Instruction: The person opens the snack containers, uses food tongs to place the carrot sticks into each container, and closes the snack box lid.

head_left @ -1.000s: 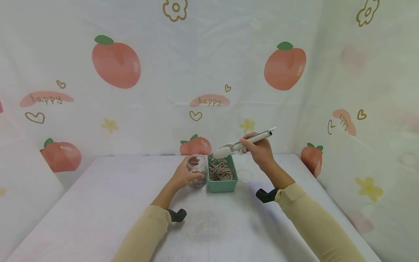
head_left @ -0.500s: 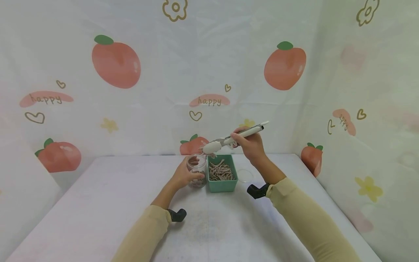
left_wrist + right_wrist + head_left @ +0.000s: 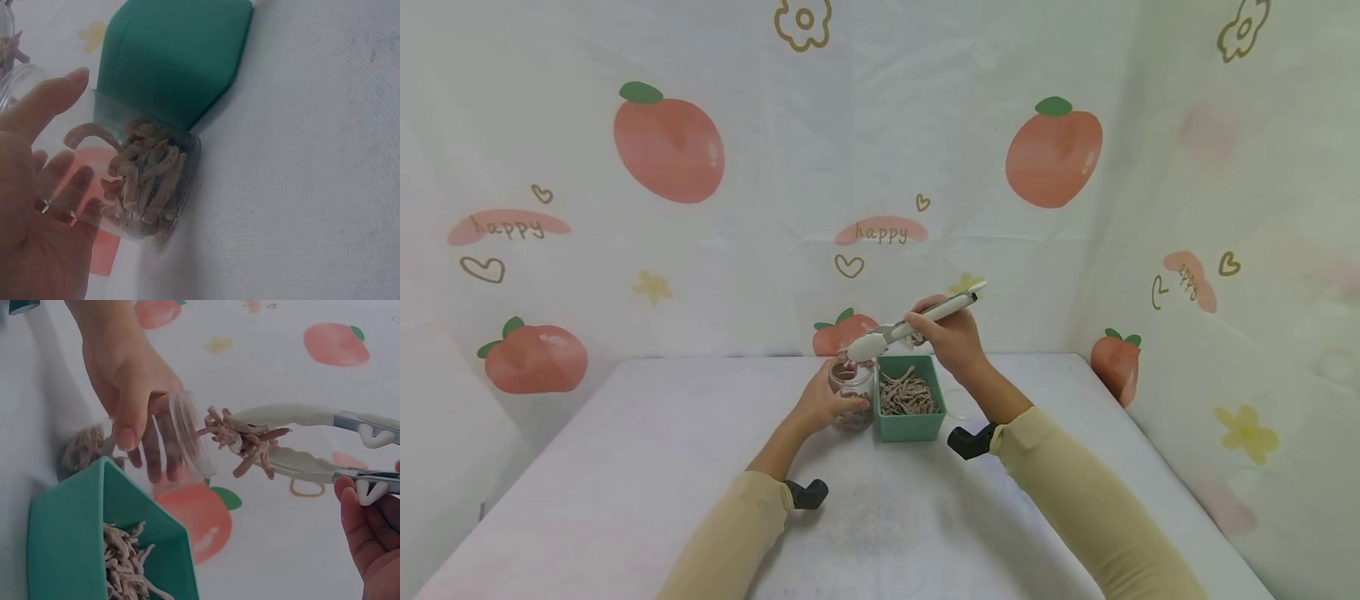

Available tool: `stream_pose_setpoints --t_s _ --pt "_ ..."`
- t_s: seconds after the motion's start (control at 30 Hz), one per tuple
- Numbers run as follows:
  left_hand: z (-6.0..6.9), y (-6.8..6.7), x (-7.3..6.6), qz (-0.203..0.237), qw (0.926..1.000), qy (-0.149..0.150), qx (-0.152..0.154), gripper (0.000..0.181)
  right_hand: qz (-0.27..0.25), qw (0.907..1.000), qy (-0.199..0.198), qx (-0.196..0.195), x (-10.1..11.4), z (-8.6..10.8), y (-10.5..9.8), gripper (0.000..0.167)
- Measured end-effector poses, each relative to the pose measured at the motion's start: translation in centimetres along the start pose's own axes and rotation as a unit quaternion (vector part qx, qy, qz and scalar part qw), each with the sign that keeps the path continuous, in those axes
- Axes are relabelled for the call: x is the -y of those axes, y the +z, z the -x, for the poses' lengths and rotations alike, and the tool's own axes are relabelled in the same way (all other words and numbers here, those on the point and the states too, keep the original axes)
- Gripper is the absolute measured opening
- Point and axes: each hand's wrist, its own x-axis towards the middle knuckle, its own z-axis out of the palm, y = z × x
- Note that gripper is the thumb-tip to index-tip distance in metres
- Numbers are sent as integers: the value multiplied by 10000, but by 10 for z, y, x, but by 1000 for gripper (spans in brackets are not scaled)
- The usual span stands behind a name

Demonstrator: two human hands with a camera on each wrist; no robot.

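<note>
My left hand (image 3: 817,402) grips a clear jar (image 3: 854,418) standing upright on the table, thumb on the near side and fingers around the far side. Brownish dried strips (image 3: 147,181) fill its lower part in the left wrist view. My right hand (image 3: 953,340) holds white-tipped kitchen tongs (image 3: 942,310) on a slant. Between the tong tips a clump of strips (image 3: 250,440) is pinched right at the jar's mouth, one end reaching the rim. Beside the jar, to its right, stands a green box (image 3: 912,429) holding more strips (image 3: 910,393).
A clear round lid (image 3: 961,404) lies on the table right of the green box. The white tabletop (image 3: 625,483) meets a patterned backdrop (image 3: 760,275) behind, with another side panel (image 3: 1247,350) at the right.
My right hand has carried the tongs leftward from above the green box to the jar's mouth, with strips in their tips. My left hand and the jar have stayed put.
</note>
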Motion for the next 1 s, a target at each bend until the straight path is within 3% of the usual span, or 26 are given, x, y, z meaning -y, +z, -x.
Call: stream_pose_setpoints --t_s 0.27,0.47,0.73,1.0 --pt "0 1 0 -49 9995 -301 -72 89 -198 9997 120 122 -4 2 11 14" --pt "0 1 1 69 9995 -290 -68 84 -60 9995 270 175 -3 2 15 14" --pt "0 1 0 -36 9995 -293 -72 82 -214 9988 172 396 23 10 19 13" --pt "-1 1 3 -100 9994 -323 -98 80 12 9983 40 574 25 13 21 12"
